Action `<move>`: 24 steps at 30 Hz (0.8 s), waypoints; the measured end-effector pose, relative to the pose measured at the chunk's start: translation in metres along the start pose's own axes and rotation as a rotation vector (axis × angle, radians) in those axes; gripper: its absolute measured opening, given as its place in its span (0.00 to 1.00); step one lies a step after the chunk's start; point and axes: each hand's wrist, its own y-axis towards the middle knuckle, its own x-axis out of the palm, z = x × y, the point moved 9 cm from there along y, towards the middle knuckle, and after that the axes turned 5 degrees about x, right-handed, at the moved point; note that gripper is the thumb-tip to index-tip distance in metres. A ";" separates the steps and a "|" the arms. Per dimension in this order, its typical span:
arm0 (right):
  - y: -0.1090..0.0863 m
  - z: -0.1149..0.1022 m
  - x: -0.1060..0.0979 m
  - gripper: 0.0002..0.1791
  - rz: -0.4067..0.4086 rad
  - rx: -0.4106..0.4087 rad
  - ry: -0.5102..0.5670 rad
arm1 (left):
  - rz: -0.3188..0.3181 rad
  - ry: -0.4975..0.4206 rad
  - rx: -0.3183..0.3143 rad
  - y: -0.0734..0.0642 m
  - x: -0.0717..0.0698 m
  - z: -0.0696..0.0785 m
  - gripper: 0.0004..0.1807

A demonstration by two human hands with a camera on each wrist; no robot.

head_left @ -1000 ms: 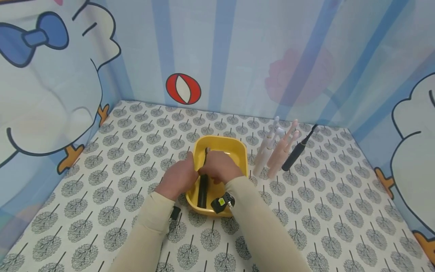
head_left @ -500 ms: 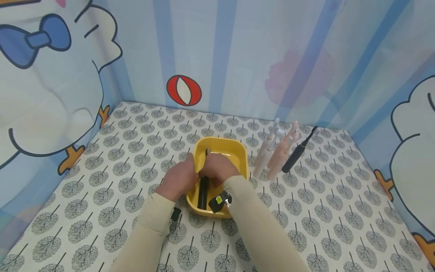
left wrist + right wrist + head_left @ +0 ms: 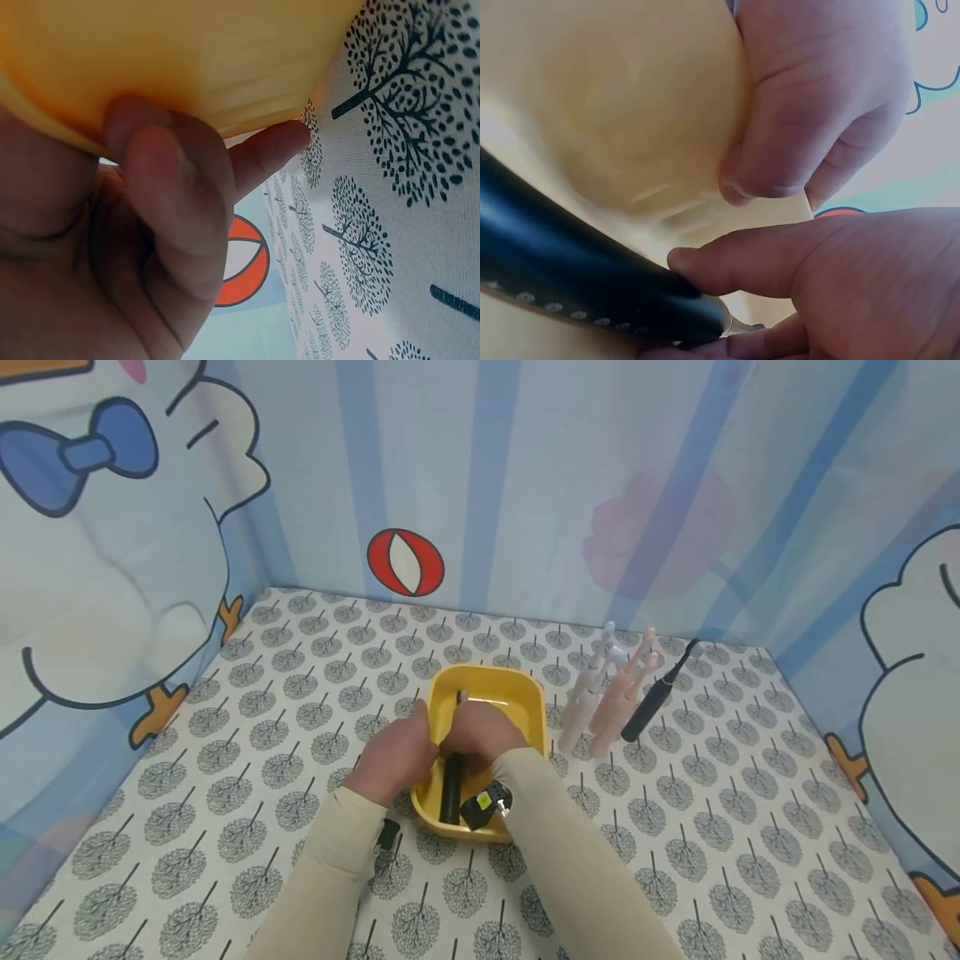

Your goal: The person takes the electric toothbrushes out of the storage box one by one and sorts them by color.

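Note:
A black electric toothbrush [image 3: 452, 789] lies lengthwise inside a yellow plastic tub [image 3: 487, 672], along its left side. My right hand [image 3: 487, 731] reaches into the tub and pinches the toothbrush near the top of its handle. In the right wrist view, the thumb is on one side of the black handle [image 3: 592, 262] and fingers are beneath it. A row of small round marks runs along that handle. My left hand [image 3: 396, 747] grips the tub's left rim, its curled fingers [image 3: 180, 180] against the outer wall. The right hand covers part of the toothbrush's neck.
Right of the tub, white electric toothbrushes [image 3: 581, 718] and pink ones [image 3: 615, 714] stand close together. Another black electric toothbrush [image 3: 648, 706] is just beyond them. The tree-patterned cloth [image 3: 315, 810] covers the table, with a cartoon-printed curtain [image 3: 427, 460] behind.
The toothbrush handle in the tub has shifted slightly to the right. My right wrist has moved a little left. The left hand keeps its hold on the rim.

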 end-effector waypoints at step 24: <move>0.001 0.009 -0.006 0.09 0.000 -0.043 0.025 | -0.004 0.037 -0.002 0.000 -0.001 0.001 0.32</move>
